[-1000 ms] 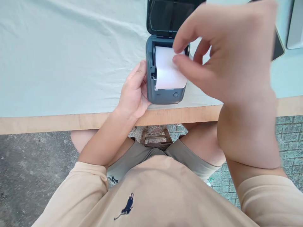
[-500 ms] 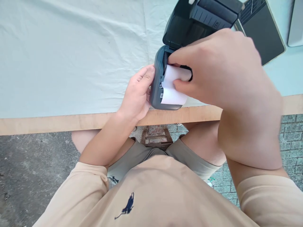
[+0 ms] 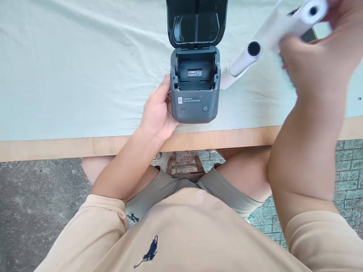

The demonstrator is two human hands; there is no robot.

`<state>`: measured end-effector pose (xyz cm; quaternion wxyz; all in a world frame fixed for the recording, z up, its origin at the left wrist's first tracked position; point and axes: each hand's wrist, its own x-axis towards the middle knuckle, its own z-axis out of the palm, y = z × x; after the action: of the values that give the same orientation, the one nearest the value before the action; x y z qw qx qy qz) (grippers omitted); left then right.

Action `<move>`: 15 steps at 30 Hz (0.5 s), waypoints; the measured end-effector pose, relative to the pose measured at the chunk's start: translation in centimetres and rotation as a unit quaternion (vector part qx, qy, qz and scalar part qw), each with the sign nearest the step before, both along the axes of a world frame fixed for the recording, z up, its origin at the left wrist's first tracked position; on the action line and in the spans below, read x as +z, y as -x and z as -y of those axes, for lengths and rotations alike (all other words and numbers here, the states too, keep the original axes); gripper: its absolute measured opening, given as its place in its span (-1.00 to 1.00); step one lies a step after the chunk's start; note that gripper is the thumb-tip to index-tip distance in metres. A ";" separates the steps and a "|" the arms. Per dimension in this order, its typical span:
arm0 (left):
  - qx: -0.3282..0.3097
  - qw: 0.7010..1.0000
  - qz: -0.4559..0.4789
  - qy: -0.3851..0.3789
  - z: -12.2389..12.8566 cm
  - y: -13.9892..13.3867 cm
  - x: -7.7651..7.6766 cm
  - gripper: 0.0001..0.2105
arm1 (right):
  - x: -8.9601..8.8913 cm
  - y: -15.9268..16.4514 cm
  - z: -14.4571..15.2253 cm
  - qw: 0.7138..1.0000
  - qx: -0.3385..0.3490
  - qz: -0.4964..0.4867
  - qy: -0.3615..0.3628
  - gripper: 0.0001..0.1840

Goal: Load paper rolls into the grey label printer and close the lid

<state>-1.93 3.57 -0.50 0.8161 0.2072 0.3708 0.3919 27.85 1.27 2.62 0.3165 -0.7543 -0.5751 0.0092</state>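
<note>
Left hand: gripping the printer by its left side.
Printer: just right of the left fingers, lid open beyond them.
Right hand: blurred, fingers closed on a white roll.
Second roll: left of the right fingertips, slightly nearer the body.
Long axes: both rolls slant, near ends leftward.
Nearer the second roll: right hand; the printer separates it from the left fingers.

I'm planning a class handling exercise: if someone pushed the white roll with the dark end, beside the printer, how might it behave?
The white roll would probably roll, being cylindrical. The flat paper at its near end looks thin, so might bend and drag.
</note>
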 end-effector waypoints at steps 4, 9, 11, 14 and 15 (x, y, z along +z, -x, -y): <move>-0.010 1.000 -0.011 -0.010 0.0 0.0 -0.1 -0.68 | 1.1 2.0 0.5 0.984 -0.109 -0.034 0.140 -0.41; -0.021 0.999 -0.039 -0.010 0.0 0.0 -0.2 -0.67 | 3.6 3.1 2.5 0.995 0.057 0.066 0.050 -0.26; -0.012 0.999 -0.037 -0.006 0.0 0.0 -0.2 -0.69 | 3.5 3.6 2.5 0.988 0.091 0.095 0.075 -0.41; -0.005 0.999 -0.037 0.003 0.0 -0.1 -0.2 -0.70 | 2.7 4.8 1.9 0.976 0.061 0.127 0.165 -0.55; -0.005 0.999 -0.034 0.005 0.0 -0.1 -0.2 -0.70 | 2.5 5.2 1.7 0.974 0.048 0.132 0.176 -0.60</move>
<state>-1.81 3.52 -0.70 0.8059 0.2188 0.3991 0.3786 22.62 -0.40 5.16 0.0989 -0.7645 -0.6365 0.0257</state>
